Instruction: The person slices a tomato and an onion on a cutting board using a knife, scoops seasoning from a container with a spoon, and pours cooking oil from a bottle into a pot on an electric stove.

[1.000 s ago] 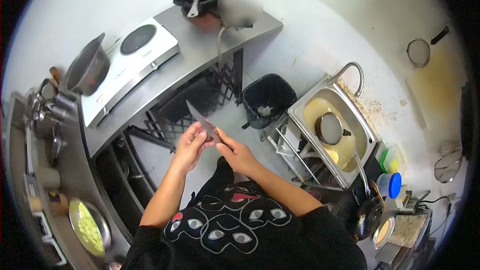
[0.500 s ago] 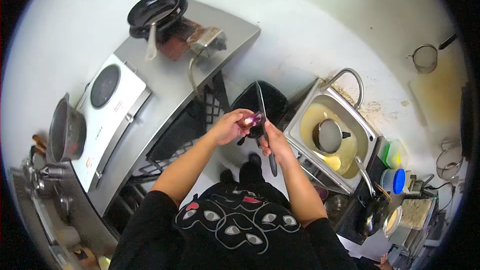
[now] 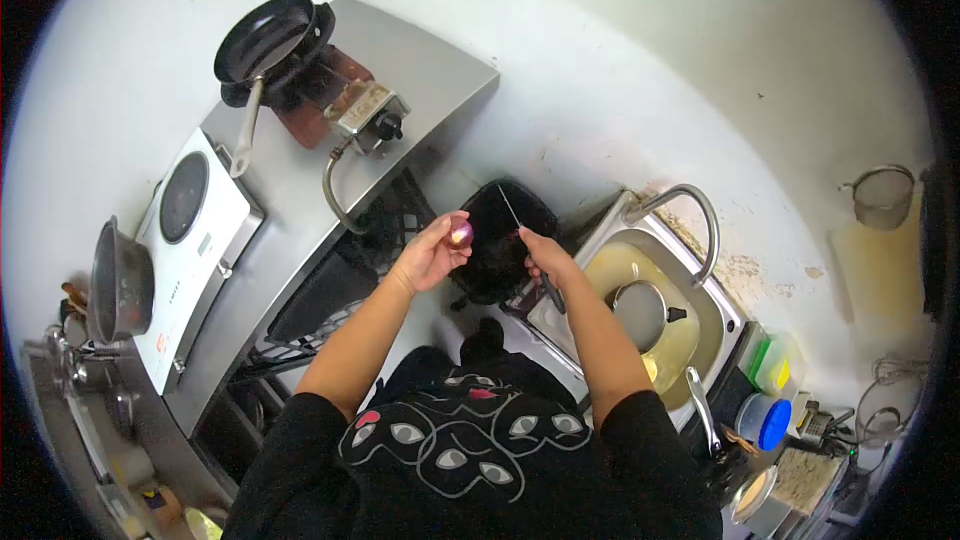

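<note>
My left hand (image 3: 428,260) is closed around a red onion (image 3: 460,231), whose pale cut end faces up. In my right hand (image 3: 548,257) is a knife (image 3: 511,208) with a dark handle. The blade points up and away, seen nearly edge-on, and stands apart from the onion. Both hands are above or near a black bin (image 3: 492,275) on the floor, whose contents are too dark to make out.
On the left, a steel counter (image 3: 420,52) carries a white electric hot plate (image 3: 200,260), a dark pot (image 3: 122,285) and a frying pan (image 3: 265,45) on a burner. To the right, a sink (image 3: 715,335) holds cloudy water and a round metal vessel (image 3: 640,315).
The knife has moved right, away from the onion, and its blade has turned edge-on. My left hand has shifted left and opened a gap between the hands. The view has also shifted.
</note>
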The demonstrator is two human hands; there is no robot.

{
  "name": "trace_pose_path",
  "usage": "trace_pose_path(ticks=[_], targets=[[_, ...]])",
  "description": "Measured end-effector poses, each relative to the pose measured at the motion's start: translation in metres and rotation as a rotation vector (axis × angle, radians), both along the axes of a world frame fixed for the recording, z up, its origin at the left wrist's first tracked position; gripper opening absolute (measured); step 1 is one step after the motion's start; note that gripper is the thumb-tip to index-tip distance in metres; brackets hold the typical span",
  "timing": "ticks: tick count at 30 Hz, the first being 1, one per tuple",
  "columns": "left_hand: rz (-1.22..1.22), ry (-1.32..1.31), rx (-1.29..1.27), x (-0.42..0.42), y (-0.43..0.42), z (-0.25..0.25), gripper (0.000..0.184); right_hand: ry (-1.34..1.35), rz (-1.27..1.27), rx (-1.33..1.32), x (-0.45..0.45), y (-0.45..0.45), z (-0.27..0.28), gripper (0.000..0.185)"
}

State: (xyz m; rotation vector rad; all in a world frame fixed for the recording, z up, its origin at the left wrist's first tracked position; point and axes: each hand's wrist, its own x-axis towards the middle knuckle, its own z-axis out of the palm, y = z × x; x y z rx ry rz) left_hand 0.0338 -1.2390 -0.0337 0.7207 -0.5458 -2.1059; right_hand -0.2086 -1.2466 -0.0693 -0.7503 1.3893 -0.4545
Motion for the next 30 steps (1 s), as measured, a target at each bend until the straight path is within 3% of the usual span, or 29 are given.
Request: trace_pose_path(ticks=[4,8,11,20,25,30], targets=[[0.048,-0.105,0.020,0.003,0.001,-0.007,0.038,0.096,0.048,0.143,-0.005,-0.028,-0.030,0.047],[0.021,-0.100,0.050,0.016,-0.002,-0.023,0.039,0.110,0.057,0.081,-0.004,-0.035,-0.029,0.049],[0.032,-0.114,0.033,0.019,-0.003,-0.025,0.041,0.226,0.107,-0.110,-0.006,-0.030,-0.033,0.052],[-0.011,-0.012,-0.054,-0.012,-0.018,0.008,0.041,0.115,-0.026,-0.442,0.047,0.050,0.101,0.058],[-0.055,0.054,-0.127,-0.032,-0.024,0.029,0.030,0.361,-0.027,-0.745,0.057,0.058,0.105,0.066],[-0.050,0.020,-0.191,-0.037,-0.026,0.034,0.028,0.402,-0.030,-0.670,0.057,0.059,0.123,0.066]])
